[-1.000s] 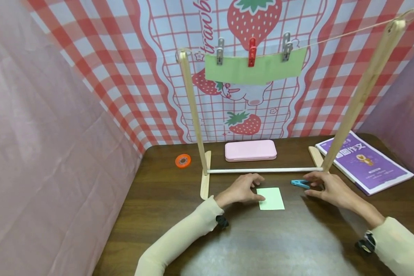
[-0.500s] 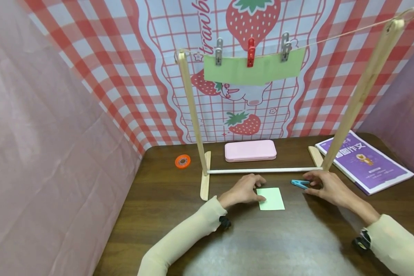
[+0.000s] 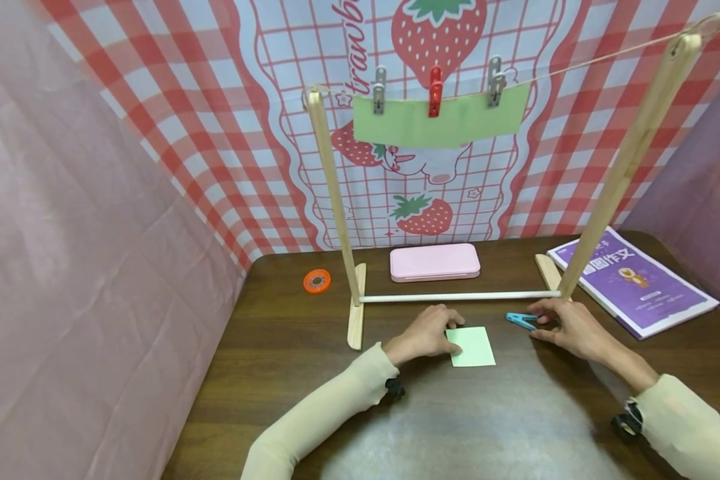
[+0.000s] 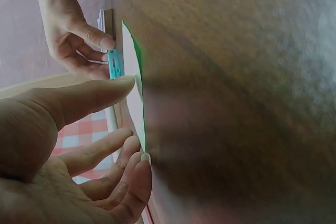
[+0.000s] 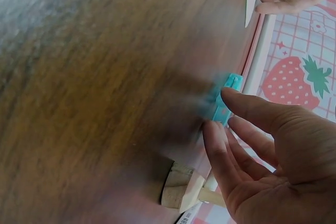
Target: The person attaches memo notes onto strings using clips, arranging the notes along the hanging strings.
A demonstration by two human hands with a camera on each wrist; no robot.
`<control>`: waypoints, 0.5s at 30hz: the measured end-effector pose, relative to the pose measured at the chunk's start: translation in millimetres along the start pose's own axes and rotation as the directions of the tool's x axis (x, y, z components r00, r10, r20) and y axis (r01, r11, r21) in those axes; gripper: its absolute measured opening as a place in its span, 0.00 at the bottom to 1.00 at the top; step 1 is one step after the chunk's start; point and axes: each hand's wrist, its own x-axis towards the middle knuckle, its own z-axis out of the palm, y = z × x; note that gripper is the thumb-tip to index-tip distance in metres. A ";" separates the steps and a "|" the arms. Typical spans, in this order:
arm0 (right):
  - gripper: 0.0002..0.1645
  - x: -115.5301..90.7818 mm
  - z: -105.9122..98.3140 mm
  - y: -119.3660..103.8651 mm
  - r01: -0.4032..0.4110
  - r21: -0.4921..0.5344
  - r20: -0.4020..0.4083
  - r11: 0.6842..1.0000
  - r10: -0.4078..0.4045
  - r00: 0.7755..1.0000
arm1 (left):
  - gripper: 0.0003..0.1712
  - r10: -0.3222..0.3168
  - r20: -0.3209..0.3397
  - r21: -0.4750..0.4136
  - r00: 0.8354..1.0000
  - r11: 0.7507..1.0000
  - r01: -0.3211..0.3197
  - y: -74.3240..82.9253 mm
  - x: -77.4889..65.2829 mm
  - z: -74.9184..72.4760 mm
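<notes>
A pale green square of paper [image 3: 471, 347] lies on the table in the head view. My left hand [image 3: 427, 332] is at its left side, thumb [image 4: 113, 95] over the paper and the other fingers loosely bent by the edge. To the right, my right hand [image 3: 571, 327] has its thumb and fingers around the open-spread end of a blue clothespin [image 3: 519, 320]. That clothespin [image 5: 231, 85] rests on the table; in the right wrist view the thumb tip covers part of it.
Behind the hands stands a wooden frame [image 3: 618, 180] with a white crossbar [image 3: 456, 297]. From its string hangs green paper [image 3: 438, 127] under two grey clips and a red clip [image 3: 435, 93]. Around it lie a pink case [image 3: 435, 261], an orange disc [image 3: 317, 281] and a purple book [image 3: 642, 287].
My left hand has shifted slightly right, its fingers nearer the paper's edge. The right thumb and fingers have moved very little at the clothespin. Paper and clothespin stay in place.
</notes>
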 end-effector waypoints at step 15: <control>0.19 -2.0 2.1 1.9 0.017 -0.035 -0.035 0.999 -0.019 0.999 | 0.26 0.006 -0.022 -0.025 1.000 1.000 -0.007 -0.3 -1.0 1.5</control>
